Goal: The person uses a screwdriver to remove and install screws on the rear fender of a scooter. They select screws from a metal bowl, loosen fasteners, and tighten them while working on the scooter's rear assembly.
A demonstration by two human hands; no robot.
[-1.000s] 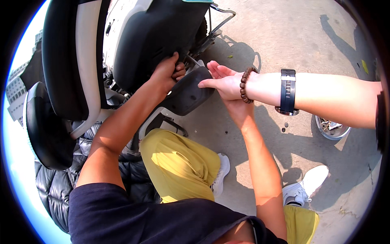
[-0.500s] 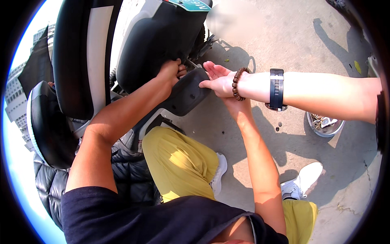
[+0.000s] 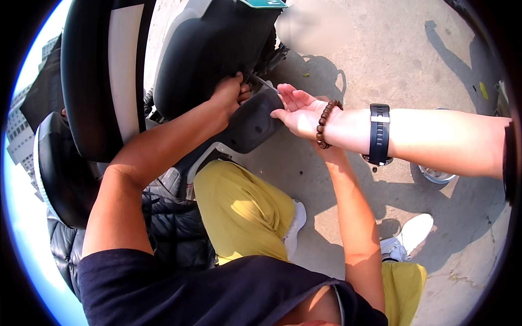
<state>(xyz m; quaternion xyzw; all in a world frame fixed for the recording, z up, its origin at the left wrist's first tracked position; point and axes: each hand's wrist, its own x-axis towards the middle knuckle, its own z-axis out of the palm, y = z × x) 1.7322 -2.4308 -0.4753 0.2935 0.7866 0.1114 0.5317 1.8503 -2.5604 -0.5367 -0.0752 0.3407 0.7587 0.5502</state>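
Panel [image 3: 254, 126]: just beside scooter [image 3: 212, 54] | left hand [image 3: 232, 92]: panel's upper left, fingers curled, pinch unclear | co-worker's hand [image 3: 300, 115]: spread, panel's right edge | right forearm [image 3: 352, 209]: right hand hidden behind co-worker's, grip unclear

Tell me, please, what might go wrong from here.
The left hand is tucked at the edge of the black scooter panel, close to the dark flap, so its knuckles could get scraped or pinched.

The co-worker's hand covers most of the person's right hand, so the two might get in each other's way.
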